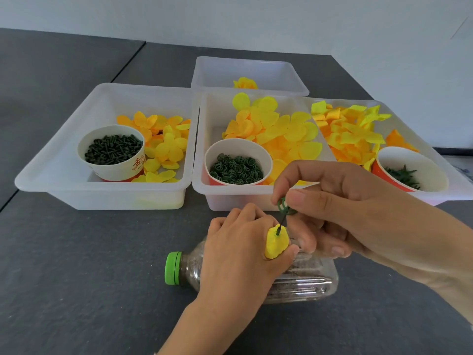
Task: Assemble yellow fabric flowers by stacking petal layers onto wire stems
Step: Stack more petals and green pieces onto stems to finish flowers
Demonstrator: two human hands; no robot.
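Far left, a white tray [64,175] holds orange-yellow petals [163,147] and a paper cup [112,172] of dark green stem pieces. The centre tray [202,185] holds yellow petals and a cup of green rings [236,169]. Near centre, the left hand [238,252] grips a yellow flower bud [275,243] over a bottle [302,283] lying on its side, green stem [281,222] pointing up. The right hand [340,213] pinches a green ring [282,206] at the stem's tip. The right tray [455,185] holds folded yellow petals.
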